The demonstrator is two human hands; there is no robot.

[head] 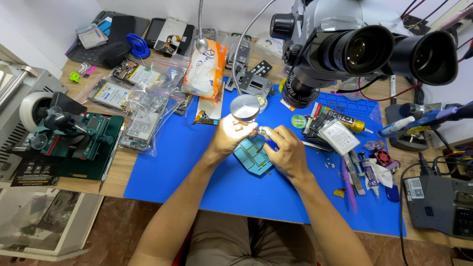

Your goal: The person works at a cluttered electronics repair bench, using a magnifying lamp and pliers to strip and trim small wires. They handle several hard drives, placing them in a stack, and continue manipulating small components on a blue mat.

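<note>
Phone point(253, 155) lies on blue mat point(236, 187) covering cluttered wooden workbench point(118, 180).

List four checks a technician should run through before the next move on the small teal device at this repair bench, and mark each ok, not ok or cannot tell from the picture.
1. Teal device lies on the blue mat: ok.
2. Left hand steadies the device's upper edge: ok.
3. Right hand grips a small blue-handled tool: ok; whether its tip touches the device: cannot tell.
4. Round lamp head lights the work: ok, though glare washes out the left hand.
5. Loose tweezers lie clear of the hands: ok.
</note>
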